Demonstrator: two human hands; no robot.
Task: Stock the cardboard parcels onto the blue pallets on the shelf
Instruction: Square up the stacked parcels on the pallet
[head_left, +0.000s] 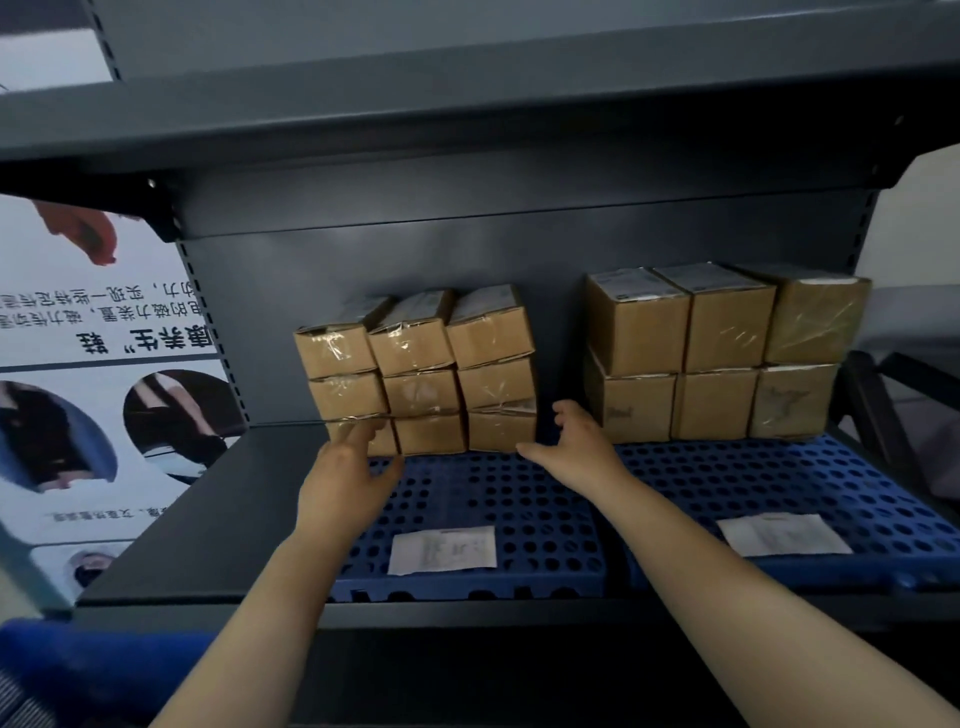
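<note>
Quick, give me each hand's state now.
Left hand: open, fingers against the bottom left parcel, holding nothing.
Right hand: open, fingers spread beside the bottom right parcel, holding nothing.

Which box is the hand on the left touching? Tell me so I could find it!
Find the left blue pallet on the grey shelf, holding nine small boxes. The left hand touches the bottom-left box, the only one partly hidden by fingers.
</note>
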